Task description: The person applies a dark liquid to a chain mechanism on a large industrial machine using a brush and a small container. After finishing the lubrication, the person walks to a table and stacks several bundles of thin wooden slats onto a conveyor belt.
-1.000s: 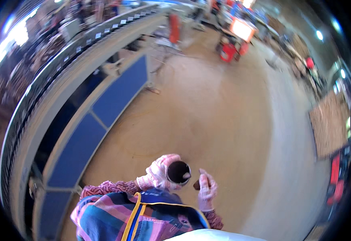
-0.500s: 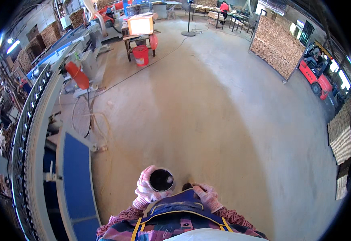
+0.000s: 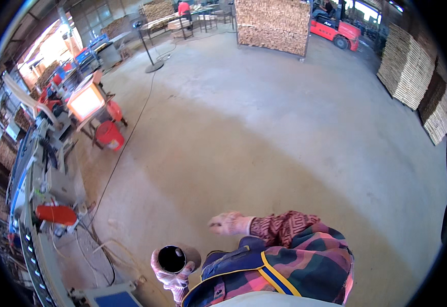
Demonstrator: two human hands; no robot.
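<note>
We're in a woodworking wkshp, w/ a tall, brown, block-shaped wood stack [image 3: 273, 28] & a red metal forklift [image 3: 342, 30].

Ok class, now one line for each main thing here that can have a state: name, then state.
Left hand: gloved, gripping the cup.
Cup: open, mouth up, contents unclear.
Right hand: gloved, blurred, grip unclear.
Red bucket: standing.
Black stand: upright.
Black cable: stretched out, unwound.
Wood strips: stacked.
Forklift: occupied, engine state unclear.
</note>
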